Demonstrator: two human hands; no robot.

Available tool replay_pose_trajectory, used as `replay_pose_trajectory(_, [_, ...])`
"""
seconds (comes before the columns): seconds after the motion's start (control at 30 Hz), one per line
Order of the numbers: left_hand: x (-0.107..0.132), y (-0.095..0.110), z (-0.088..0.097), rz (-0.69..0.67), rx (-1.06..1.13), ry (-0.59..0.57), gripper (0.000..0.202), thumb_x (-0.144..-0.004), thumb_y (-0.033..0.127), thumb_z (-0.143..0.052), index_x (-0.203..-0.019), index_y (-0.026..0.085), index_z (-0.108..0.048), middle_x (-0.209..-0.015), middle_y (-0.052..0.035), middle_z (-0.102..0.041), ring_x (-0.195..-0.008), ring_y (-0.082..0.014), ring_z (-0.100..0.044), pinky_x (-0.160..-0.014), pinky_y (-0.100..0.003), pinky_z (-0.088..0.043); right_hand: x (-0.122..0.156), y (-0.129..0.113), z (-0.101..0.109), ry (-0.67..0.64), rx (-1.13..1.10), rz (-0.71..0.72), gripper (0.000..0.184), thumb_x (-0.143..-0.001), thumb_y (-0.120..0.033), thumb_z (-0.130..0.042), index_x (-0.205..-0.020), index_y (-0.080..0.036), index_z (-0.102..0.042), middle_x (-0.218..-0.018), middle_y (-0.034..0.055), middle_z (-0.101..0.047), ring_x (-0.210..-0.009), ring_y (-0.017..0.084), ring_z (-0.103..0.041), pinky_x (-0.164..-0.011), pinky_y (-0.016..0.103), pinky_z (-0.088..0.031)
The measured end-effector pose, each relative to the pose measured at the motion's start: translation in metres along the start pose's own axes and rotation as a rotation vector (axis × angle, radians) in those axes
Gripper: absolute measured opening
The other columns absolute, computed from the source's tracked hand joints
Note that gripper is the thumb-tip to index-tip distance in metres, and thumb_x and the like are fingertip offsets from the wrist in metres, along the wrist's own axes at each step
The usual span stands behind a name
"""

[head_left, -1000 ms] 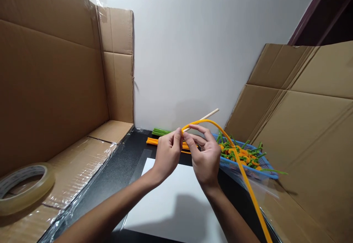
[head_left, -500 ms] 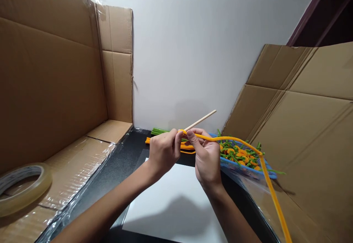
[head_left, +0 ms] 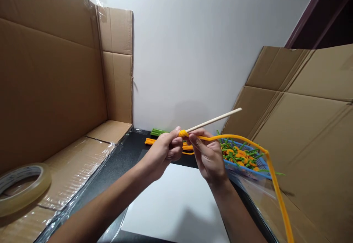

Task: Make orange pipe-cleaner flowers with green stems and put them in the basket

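Observation:
My left hand [head_left: 162,149] is closed round the lower end of a pale wooden stick [head_left: 217,119], which slants up to the right. Just past its thumb, an orange pipe cleaner [head_left: 239,137] is coiled in a few turns about the stick. My right hand [head_left: 209,152] pinches the pipe cleaner beside that coil, between thumb and fingers. From there the long free length runs right, bends sharply and hangs down past the lower edge of the view. The stick's end inside my left fist is hidden.
Behind my hands lie bundles of green pipe cleaners [head_left: 160,131] and orange pipe cleaners [head_left: 150,141]. A blue basket [head_left: 234,165] at right holds several orange-and-green pieces. White paper [head_left: 168,202] lies on the black table. Tape [head_left: 45,187] sits left on cardboard [head_left: 68,158].
The pipe cleaner now shows more turns round the stick. The stick's far end has swung right and lower in angle, with more of it showing. My left hand has rolled over.

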State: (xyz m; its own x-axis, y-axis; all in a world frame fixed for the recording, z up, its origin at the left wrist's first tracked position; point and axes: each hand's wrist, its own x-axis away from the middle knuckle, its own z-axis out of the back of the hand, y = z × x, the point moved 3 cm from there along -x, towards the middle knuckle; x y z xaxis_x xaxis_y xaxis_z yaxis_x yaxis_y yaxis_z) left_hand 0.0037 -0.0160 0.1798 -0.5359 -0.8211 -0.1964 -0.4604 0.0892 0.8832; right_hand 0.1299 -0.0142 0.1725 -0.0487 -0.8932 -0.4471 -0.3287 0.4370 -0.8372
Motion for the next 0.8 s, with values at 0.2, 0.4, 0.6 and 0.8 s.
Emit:
replay_pose_trajectory(0.2, [0.001, 0.017, 0.010, 0.029, -0.347, -0.319, 0.052, -0.096, 0.050, -0.048, -0.058, 0.020, -0.028, -0.050, 0.0086, -0.019, -0.046, -0.0059, -0.013, -0.047, -0.026, -0.011, -0.002, -0.011, 0.007, -0.214, -0.053, -0.219, 0.026, -0.063, -0.039, -0.090, -0.067, -0.022, -0.071, -0.072, -0.0009, -0.068, -0.065, 0.012, -0.053, -0.066, 0.028, -0.044])
replay_pose_trajectory(0.4, [0.020, 0.030, 0.003, 0.001, -1.132, -0.556, 0.040, -0.099, 0.042, -0.044, -0.075, 0.016, -0.063, -0.056, 0.0042, -0.038, -0.050, -0.0090, -0.032, -0.051, -0.025, -0.023, -0.006, -0.017, 0.017, -0.257, 0.236, -0.345, 0.033, -0.056, -0.040, -0.092, -0.057, -0.017, -0.068, -0.054, -0.0036, -0.055, -0.053, 0.008, -0.043, -0.051, 0.024, -0.031])
replay_pose_trajectory(0.6, [0.020, 0.028, 0.000, -0.218, -1.618, -0.302, 0.041, -0.100, 0.036, -0.040, -0.075, 0.017, -0.067, -0.059, -0.0005, -0.054, -0.051, -0.0119, -0.038, -0.057, -0.028, -0.025, -0.010, -0.026, 0.030, -0.148, 0.372, -0.254, 0.032, -0.062, -0.038, -0.089, -0.083, -0.017, -0.076, -0.079, 0.0037, -0.073, -0.066, 0.013, -0.065, -0.065, 0.027, -0.052])
replay_pose_trajectory(0.8, [0.006, 0.019, 0.018, -0.327, -1.589, -0.104, 0.041, -0.096, 0.033, -0.049, -0.059, 0.017, -0.057, -0.053, -0.0003, -0.048, -0.046, -0.0110, -0.025, -0.054, -0.029, -0.015, -0.008, -0.036, 0.030, -0.051, 0.289, -0.177, 0.029, -0.065, -0.036, -0.088, -0.084, -0.017, -0.077, -0.082, 0.0069, -0.078, -0.071, 0.017, -0.073, -0.072, 0.030, -0.061])
